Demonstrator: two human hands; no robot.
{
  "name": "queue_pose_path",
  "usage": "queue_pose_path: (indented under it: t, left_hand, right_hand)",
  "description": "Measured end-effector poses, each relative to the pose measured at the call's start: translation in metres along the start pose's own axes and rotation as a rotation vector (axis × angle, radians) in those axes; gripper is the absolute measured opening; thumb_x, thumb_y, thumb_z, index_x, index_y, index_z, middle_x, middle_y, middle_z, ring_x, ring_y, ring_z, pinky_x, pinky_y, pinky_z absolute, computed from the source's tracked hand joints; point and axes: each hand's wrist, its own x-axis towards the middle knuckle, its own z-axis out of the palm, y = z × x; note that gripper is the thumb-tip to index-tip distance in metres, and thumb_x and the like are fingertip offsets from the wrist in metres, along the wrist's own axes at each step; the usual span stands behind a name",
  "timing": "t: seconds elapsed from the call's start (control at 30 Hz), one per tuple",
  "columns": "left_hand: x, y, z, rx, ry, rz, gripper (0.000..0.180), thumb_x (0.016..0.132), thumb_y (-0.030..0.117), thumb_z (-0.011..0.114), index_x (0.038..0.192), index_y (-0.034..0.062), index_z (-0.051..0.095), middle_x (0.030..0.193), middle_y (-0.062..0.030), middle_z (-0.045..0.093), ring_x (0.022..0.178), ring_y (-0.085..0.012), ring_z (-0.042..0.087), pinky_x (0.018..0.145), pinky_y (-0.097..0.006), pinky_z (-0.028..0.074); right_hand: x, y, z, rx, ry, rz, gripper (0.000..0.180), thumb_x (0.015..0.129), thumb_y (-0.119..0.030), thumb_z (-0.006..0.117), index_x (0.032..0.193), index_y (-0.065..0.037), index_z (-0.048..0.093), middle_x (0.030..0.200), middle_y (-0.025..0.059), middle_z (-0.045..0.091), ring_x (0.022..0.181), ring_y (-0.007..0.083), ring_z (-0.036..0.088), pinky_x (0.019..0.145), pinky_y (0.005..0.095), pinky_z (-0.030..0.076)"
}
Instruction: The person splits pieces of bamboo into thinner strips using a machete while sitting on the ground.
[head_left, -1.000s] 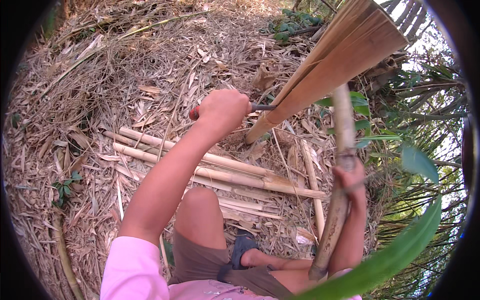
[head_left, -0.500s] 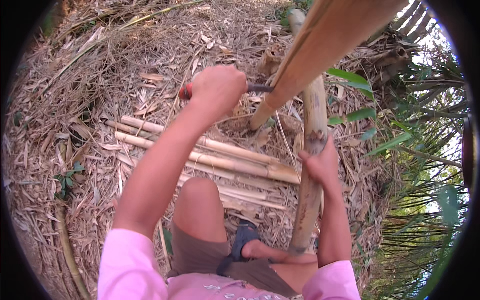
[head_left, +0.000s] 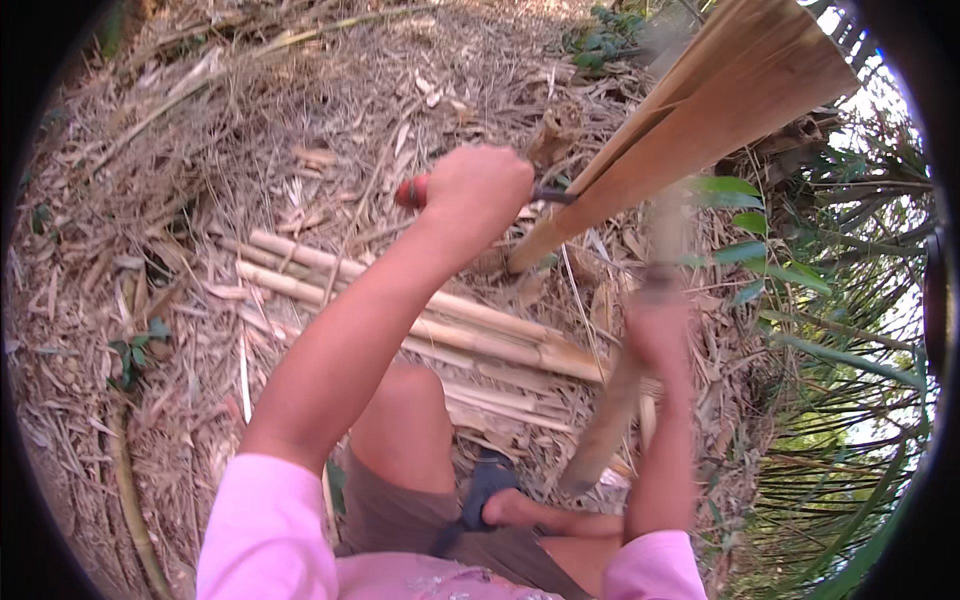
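Observation:
My left hand (head_left: 480, 185) is closed around the red handle of a knife (head_left: 411, 191). Its dark blade sits in the split of an upright bamboo piece (head_left: 690, 150), whose lower end meets the ground and whose wide top leans up to the right. My right hand (head_left: 662, 335), blurred by motion, grips a thick bamboo stick (head_left: 606, 425) around its middle. The stick's upper part is smeared and passes beside the upright piece; I cannot tell whether they touch.
Several split bamboo strips (head_left: 470, 315) lie across the ground in front of my knees. Dry leaves and husks (head_left: 200, 350) cover the ground. Green leaves (head_left: 740, 220) hang at the right, before bamboo stems (head_left: 850, 400). A sandalled foot (head_left: 490, 490) is tucked below me.
My left hand and the knife have shifted right and slightly nearer. The upright bamboo has leaned further right, and its split shows more. The stick in my right hand has swung and tilted.

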Motion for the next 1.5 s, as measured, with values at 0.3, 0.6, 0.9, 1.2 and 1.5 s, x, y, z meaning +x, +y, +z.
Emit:
queue_pose_path:
  t: [0.3, 0.6, 0.9, 1.2, 1.5]
  left_hand:
    - [0.002, -0.007, -0.005, -0.009, 0.003, -0.029, 0.014, 0.086, 0.014, 0.065, 0.091, 0.0079, 0.077, 0.087, -0.0117, 0.073, 0.083, -0.0295, 0.073, 0.070, -0.042, 0.059]
    - [-0.003, 0.010, -0.004, -0.049, -0.060, -0.118, 0.013, 0.087, 0.013, 0.066, 0.091, 0.0107, 0.077, 0.087, -0.0099, 0.074, 0.081, -0.0287, 0.073, 0.067, -0.039, 0.058]
    - [0.010, -0.014, 0.003, 0.104, 0.112, 0.052, 0.011, 0.084, 0.011, 0.065, 0.086, 0.0070, 0.076, 0.086, -0.0127, 0.074, 0.081, -0.0299, 0.073, 0.068, -0.042, 0.058]
    - [0.013, -0.015, 0.000, 0.144, 0.052, -0.038, 0.009, 0.084, 0.011, 0.068, 0.086, 0.0084, 0.076, 0.082, -0.0131, 0.072, 0.079, -0.0304, 0.073, 0.068, -0.042, 0.057]
    - [0.009, -0.004, -0.004, 0.146, 0.034, -0.096, 0.011, 0.083, 0.006, 0.065, 0.087, 0.0069, 0.076, 0.081, -0.0139, 0.072, 0.078, -0.0313, 0.073, 0.068, -0.043, 0.058]
  right_hand:
    - [0.035, -0.014, -0.070, 0.243, -0.049, 0.095, 0.060, 0.069, -0.018, 0.087, 0.121, 0.000, 0.061, 0.106, 0.0132, 0.068, 0.091, 0.0233, 0.068, 0.083, 0.0380, 0.056]
    - [0.024, 0.087, -0.005, -0.578, 0.137, -0.225, 0.058, 0.087, -0.038, 0.069, 0.125, 0.005, 0.057, 0.117, 0.0197, 0.067, 0.108, 0.0269, 0.064, 0.093, 0.0380, 0.049]
    - [-0.033, 0.038, 0.039, 0.132, -0.488, 0.264, 0.072, 0.071, -0.023, 0.081, 0.130, 0.005, 0.051, 0.114, 0.0190, 0.065, 0.109, 0.0296, 0.063, 0.096, 0.0397, 0.050]
    - [0.013, 0.011, -0.067, 0.221, -0.007, 0.136, 0.058, 0.073, -0.020, 0.081, 0.121, 0.000, 0.057, 0.108, 0.0146, 0.065, 0.093, 0.0246, 0.066, 0.084, 0.0380, 0.053]
    - [0.007, 0.009, 0.020, -0.139, 0.004, -0.026, 0.081, 0.070, -0.030, 0.074, 0.135, 0.010, 0.046, 0.134, 0.0320, 0.050, 0.127, 0.0418, 0.044, 0.110, 0.0449, 0.032]
